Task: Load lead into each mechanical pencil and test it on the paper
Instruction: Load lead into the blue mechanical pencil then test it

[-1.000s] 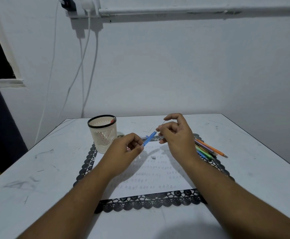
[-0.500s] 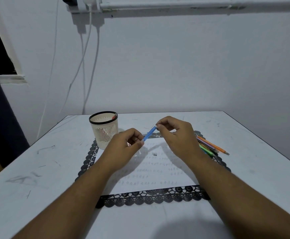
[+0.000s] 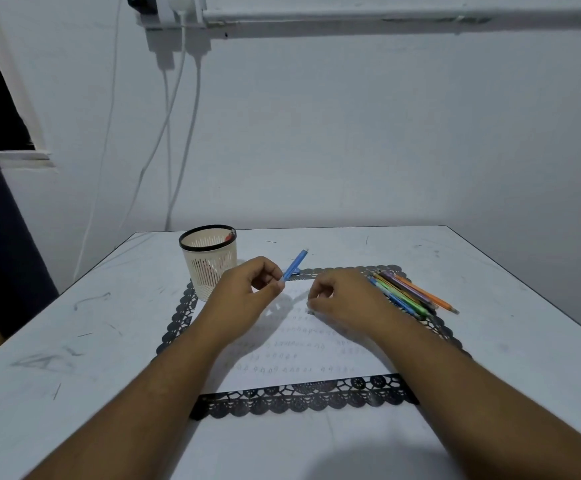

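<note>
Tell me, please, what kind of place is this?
Probably a plain home study corner: a white table against a bare wall, a pen holder, mechanical pencils, and charger cables hanging from a socket.

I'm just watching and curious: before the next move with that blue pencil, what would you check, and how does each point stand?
1. Blue pencil held by left hand: ok.
2. Its raised end uncovered: ok.
3. Right hand over the small piece on the paper: ok.
4. Piece actually pinched: cannot tell.
5. Lead inside the pencil: cannot tell.
6. Spare pencils lying on the mat's right side: ok.
</note>
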Demonstrator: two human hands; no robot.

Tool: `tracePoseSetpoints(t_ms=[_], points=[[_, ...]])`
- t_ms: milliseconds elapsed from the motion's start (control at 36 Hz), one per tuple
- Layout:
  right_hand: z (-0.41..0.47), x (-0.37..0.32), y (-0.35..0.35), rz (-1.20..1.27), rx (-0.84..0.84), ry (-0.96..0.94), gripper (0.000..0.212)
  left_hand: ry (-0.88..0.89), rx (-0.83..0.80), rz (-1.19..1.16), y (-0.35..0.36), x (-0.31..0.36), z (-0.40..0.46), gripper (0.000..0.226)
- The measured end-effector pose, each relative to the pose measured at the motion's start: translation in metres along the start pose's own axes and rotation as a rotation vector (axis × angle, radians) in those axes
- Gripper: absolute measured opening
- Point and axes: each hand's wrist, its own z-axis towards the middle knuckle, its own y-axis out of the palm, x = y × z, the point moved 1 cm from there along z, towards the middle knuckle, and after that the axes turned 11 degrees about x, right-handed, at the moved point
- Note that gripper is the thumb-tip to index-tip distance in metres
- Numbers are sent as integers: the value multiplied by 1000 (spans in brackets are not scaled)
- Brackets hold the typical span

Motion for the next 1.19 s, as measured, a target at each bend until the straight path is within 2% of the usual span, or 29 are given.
tracePoseSetpoints(t_ms=[167,556,806,917,1194], points=[[-4,-3,4,-82,-86,-2,5,13,-15,19,1,2,-1,9],[-3,-2,5,-109,-62,32,7,22,-59,102,0,6,-4,9],[1,0,1,-151,-135,54,12,11,-80,136,0,3,-3,10],[1,4,-5,-51,-67,85,14,6,-95,164,0,3,-4,11],[8,9,-18,408,45,166,22,20,-134,219,1,0,-3,13]])
